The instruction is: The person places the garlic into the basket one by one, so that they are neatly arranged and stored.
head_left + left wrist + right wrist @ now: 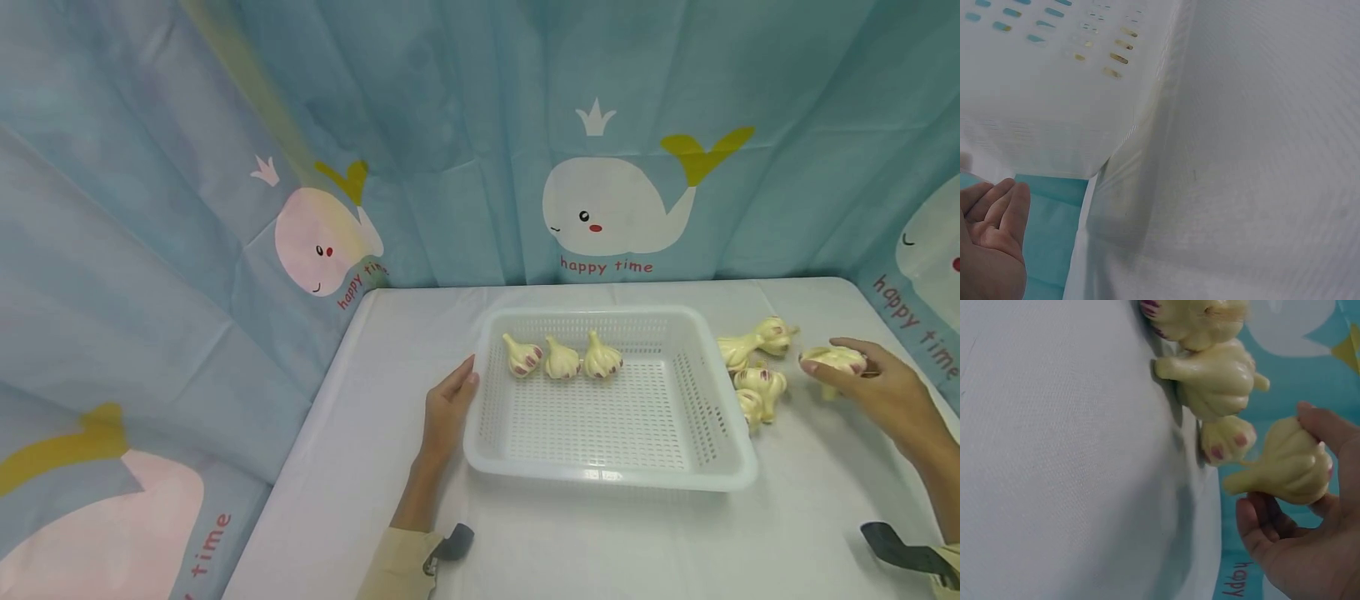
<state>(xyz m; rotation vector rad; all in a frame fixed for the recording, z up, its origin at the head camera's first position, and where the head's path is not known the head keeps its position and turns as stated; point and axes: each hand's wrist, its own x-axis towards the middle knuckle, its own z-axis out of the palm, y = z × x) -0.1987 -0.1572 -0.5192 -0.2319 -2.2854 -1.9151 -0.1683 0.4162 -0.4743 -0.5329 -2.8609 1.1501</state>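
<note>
A white perforated plastic basket [600,477] stands on the table, with three garlic bulbs [602,360] in a row along its far side. My left hand [444,417] is at the basket's left side, its fingertips right at the rim; in the left wrist view the fingers [1015,215] are nearly straight. Between thumb and fingers, my right hand [892,392] grips a garlic bulb [1294,465] to the right of the basket. Several more garlic bulbs [761,383] lie together by the basket's right wall, left of that hand.
The table [360,400] is covered in white cloth. A blue curtain [465,167] printed with whales hangs behind it and along both sides. Dark wrist-worn devices [455,542] show near both sleeves.
</note>
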